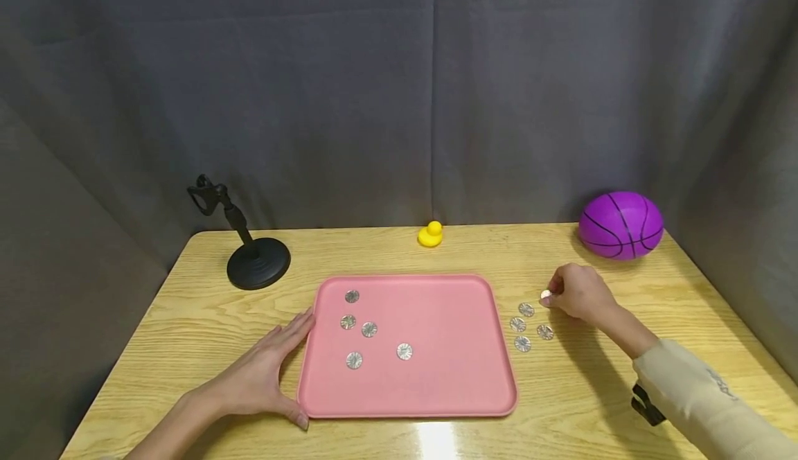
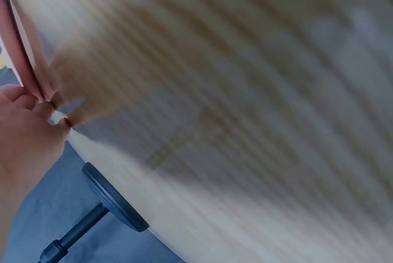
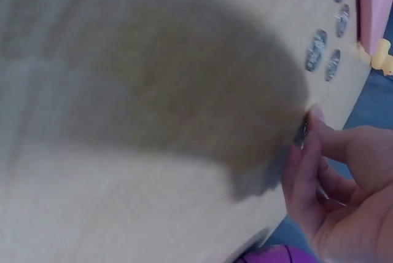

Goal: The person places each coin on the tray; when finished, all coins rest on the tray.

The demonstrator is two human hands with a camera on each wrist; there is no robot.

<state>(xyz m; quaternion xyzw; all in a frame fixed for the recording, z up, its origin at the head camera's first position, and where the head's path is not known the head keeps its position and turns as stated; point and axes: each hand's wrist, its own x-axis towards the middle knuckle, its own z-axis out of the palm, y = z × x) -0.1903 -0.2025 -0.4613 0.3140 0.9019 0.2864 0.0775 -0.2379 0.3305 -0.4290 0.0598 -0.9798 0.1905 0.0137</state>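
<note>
A pink tray lies on the wooden table with several silver coins, one of them a coin near its middle. My left hand rests against the tray's left edge, fingers extended along the side and thumb by the near corner. To the right of the tray, my right hand pinches a silver coin between thumb and fingertips, at or just above the table. Several more coins, including a flat coin, lie between that hand and the tray. In the right wrist view, the pinched coin shows only as a thin edge.
A black stand with a clamp is at the back left. A yellow rubber duck sits behind the tray, and a purple ball at the back right. Grey curtains hang behind and beside the table.
</note>
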